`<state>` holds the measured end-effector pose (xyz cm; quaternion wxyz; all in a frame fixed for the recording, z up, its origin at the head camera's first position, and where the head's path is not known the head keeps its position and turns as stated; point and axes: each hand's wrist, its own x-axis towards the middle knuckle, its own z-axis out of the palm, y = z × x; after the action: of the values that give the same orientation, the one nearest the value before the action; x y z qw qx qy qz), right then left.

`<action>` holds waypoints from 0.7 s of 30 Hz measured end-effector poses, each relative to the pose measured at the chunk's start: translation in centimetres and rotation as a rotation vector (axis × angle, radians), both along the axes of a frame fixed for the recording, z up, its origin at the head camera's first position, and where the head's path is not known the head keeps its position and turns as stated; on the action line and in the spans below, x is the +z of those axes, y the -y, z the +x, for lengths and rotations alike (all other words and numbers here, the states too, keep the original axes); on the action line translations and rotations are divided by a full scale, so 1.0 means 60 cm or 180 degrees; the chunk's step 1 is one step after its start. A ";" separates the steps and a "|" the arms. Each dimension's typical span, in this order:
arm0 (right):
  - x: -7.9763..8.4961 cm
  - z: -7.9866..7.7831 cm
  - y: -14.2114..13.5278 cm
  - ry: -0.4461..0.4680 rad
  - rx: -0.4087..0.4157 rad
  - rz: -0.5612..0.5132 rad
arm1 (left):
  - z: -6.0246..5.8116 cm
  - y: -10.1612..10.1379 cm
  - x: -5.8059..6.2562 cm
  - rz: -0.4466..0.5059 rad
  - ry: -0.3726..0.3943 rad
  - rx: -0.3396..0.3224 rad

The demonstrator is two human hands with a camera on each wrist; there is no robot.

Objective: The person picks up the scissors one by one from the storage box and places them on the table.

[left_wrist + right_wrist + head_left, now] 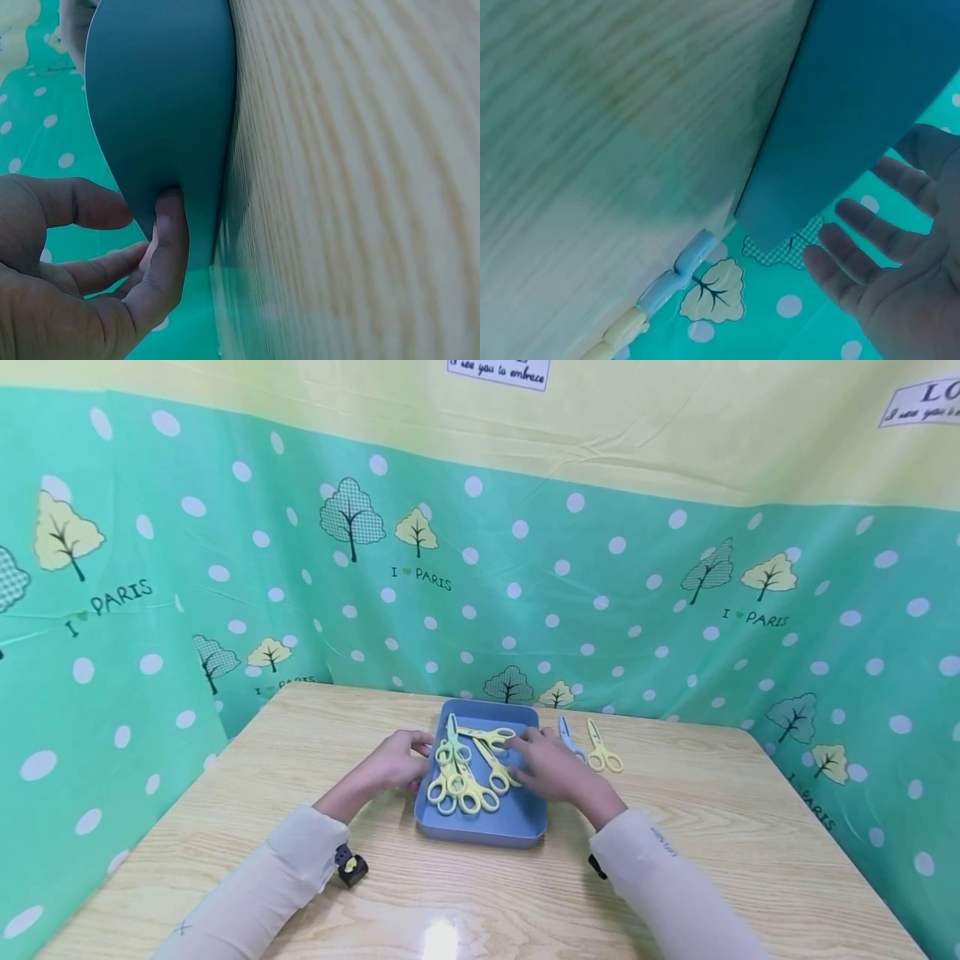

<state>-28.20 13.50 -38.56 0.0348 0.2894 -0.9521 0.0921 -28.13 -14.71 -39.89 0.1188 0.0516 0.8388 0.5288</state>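
A blue rectangular tray (480, 835) sits on the table with several plastic children's scissors piled inside. Most are yellow, such as the pair of yellow scissors (480, 797); a light green pair of scissors (452, 747) lies on top. At the tray's left side my left hand (392, 764) holds the wall, and in the left wrist view a fingertip (171, 201) presses its outer face. My right hand (553, 764) is over the tray's right rim, fingers reaching in close to the yellow handles. In the right wrist view its fingers (881, 229) are spread, with nothing between them.
To the right of the tray, a blue pair of scissors (567, 739) and a yellow pair of scissors (602, 750) lie on the wooden table (690, 827). A green and yellow patterned curtain (600, 593) hangs behind the table and along its sides.
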 end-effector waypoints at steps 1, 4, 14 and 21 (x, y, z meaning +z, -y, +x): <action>-0.001 0.001 0.003 0.0000 0.0050 0.0002 | 0.000 0.000 0.000 0.0003 0.0008 0.0012; -0.003 0.005 0.011 0.0022 0.0188 0.0018 | -0.002 0.000 -0.002 0.0019 0.0013 0.0037; -0.014 0.004 0.030 0.0265 0.0394 0.0183 | -0.007 0.001 -0.004 0.0031 -0.0001 0.0074; -0.021 -0.001 0.035 0.0459 0.0354 0.0299 | -0.003 0.001 -0.004 0.0022 -0.0004 0.0058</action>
<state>-28.24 11.39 -39.80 -0.0526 0.3357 -0.9379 0.0698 -28.33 -14.80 -40.14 0.1133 0.0447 0.8375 0.5327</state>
